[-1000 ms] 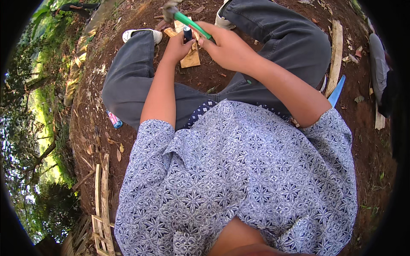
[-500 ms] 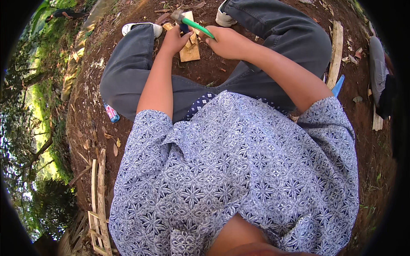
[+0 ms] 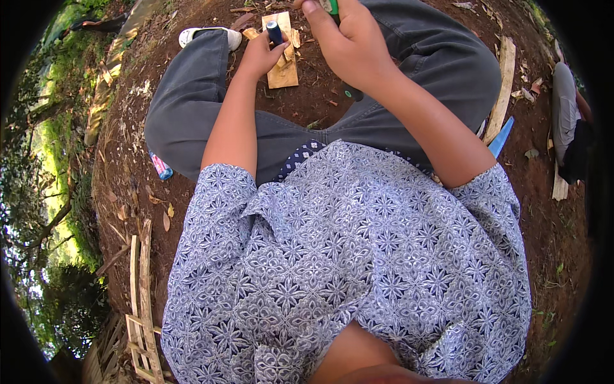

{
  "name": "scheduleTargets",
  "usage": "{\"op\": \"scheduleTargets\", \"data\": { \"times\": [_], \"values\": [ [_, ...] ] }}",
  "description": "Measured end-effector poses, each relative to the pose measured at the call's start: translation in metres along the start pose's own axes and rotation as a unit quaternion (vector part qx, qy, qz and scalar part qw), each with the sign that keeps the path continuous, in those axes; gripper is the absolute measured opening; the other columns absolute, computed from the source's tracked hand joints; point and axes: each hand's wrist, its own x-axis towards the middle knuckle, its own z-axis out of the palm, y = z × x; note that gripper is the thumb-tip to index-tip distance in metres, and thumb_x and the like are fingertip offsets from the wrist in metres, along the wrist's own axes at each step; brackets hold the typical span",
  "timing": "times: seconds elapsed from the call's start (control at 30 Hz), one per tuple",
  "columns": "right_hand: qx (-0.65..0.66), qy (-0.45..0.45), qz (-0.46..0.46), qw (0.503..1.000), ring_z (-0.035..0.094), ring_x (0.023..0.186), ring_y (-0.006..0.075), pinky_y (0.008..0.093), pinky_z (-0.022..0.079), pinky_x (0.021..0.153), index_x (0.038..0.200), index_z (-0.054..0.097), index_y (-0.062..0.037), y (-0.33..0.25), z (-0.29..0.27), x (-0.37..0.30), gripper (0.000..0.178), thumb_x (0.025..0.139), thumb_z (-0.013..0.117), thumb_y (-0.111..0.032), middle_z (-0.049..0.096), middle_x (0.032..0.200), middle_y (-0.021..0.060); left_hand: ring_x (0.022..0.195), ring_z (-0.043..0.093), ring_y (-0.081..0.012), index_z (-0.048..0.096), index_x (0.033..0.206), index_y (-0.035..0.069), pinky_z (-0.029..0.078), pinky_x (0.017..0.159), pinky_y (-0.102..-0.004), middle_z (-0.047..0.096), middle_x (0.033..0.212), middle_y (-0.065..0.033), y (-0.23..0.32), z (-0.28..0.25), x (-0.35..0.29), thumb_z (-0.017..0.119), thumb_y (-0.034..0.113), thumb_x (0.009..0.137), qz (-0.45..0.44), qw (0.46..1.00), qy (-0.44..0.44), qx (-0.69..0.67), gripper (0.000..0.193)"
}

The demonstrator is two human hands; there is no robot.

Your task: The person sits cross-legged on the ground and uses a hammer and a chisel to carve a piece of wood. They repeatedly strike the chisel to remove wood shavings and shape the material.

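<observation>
Left hand (image 3: 261,56) pinches a small dark blue cylinder (image 3: 274,31) upright on the flat pale wooden block (image 3: 284,72). Right hand (image 3: 348,43) grips a green tool handle (image 3: 330,6) above it.

Blue tool (image 3: 274,31) upright on wood piece (image 3: 283,67).

Soft, even daylight in open shade, sharp at centre, with strong fisheye bending and black corners.

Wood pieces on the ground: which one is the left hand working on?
The small flat block between the feet, under the left hand. The long plank lies untouched at right.
</observation>
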Motion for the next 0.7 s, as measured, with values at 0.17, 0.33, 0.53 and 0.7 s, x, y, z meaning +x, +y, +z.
{"op": "scheduleTargets", "data": {
  "times": [0.17,0.33,0.53,0.7],
  "values": [
    [-0.044,-0.13,0.096,0.986,0.058,0.071,0.0197,0.0366,0.047,0.069,0.113,0.064,-0.0043,0.028,0.01,-0.002,0.025,0.107,0.057,-0.027,0.065,0.082,0.0095,0.089,0.071,-0.0181,0.072,0.107,0.006,0.054,0.082,-0.0362,0.077,0.099,-0.009,-0.005,0.003,0.003,0.078,0.021,0.091,0.02,0.999,0.02,-0.027,0.023],
    [0.059,0.028,0.013,0.998,0.056,0.073,0.0157,0.0345,0.047,0.069,0.113,0.061,-0.0044,0.018,0.022,-0.005,0.024,0.108,0.055,-0.027,0.06,0.082,0.0074,0.081,0.069,-0.0176,0.073,0.106,0.006,0.053,0.075,-0.0346,0.077,0.096,-0.0073,-0.009,0.003,0.0,0.079,0.022,0.09,0.019,0.999,0.011,-0.034,0.023],
    [0.031,0.009,-0.014,0.999,0.07,0.075,0.0323,0.0433,0.053,0.069,0.108,0.063,-0.0007,-0.009,0.001,0.003,0.027,0.104,0.055,-0.026,0.069,0.082,0.0188,0.075,0.067,-0.0153,0.074,0.104,0.007,0.052,0.07,-0.0343,0.075,0.088,-0.0067,-0.008,-0.002,-0.004,0.079,0.025,0.089,0.015,1.0,0.026,0.011,0.023],
    [-0.181,-0.198,0.167,0.949,0.057,0.068,0.0146,0.0333,0.046,0.066,0.115,0.063,-0.0048,0.049,0.006,-0.007,0.023,0.107,0.057,-0.025,0.061,0.075,0.0052,0.081,0.071,-0.0218,0.073,0.105,0.007,0.053,0.074,-0.037,0.076,0.093,-0.0103,-0.025,0.013,0.006,0.079,0.025,0.089,0.045,0.999,0.027,-0.016,0.025]
  ]
}}
